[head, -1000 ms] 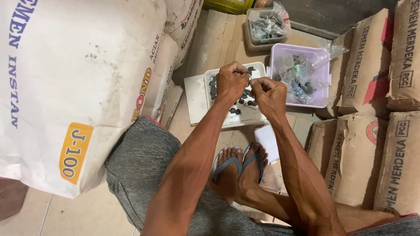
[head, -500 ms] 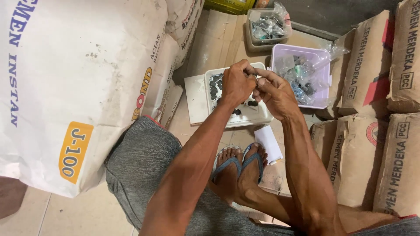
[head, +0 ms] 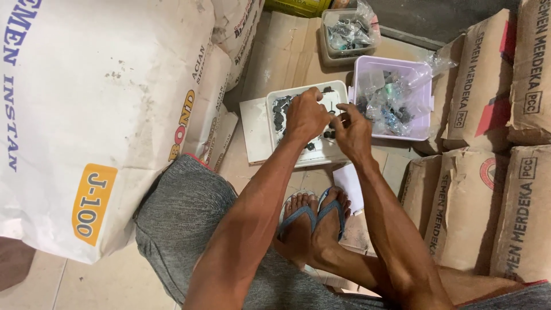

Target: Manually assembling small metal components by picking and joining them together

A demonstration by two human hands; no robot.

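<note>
Centrally, the left hand (head: 305,116) and right hand (head: 351,131) are held over a white tray (head: 338,90) of small dark parts (head: 280,110), fingers pinched together around something too small to be identified. A lilac tub (head: 364,70) with bagged parts is seen right of it; a white sack (head: 97,103) fills the left.

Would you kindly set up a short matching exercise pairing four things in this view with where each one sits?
Things:
1. white tray
2. lilac tub
3. big white sack
4. brown sacks

Places:
A. at the person's right
B. under both hands
C. at the person's left
D. just right of the tray

Pairs: 1-B, 2-D, 3-C, 4-A
</note>
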